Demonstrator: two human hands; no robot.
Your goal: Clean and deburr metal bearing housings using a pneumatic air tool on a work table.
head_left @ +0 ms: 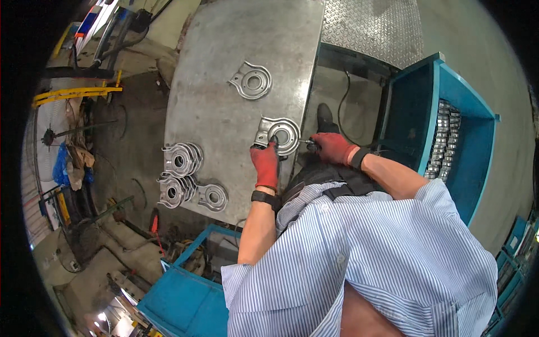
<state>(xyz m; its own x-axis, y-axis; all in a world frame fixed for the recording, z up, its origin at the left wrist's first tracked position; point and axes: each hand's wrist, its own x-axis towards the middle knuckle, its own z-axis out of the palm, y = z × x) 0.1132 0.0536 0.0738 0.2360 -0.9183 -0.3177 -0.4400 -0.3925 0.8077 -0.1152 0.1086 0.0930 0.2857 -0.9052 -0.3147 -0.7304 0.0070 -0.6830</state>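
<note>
Head view: your left hand (266, 164) pins metal bracket (277, 135) flat on desk (224, 33); right hand (332, 147) grip closed on small tool (309, 145). Bracket prob. stiff, heavy, slick; hold by rim.

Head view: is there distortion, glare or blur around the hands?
Head view: fisheye bends the steel table edges and blacks out the corners; soft glare on the table, none strong; left hand, right hand and the metal flange look sharp.
</note>
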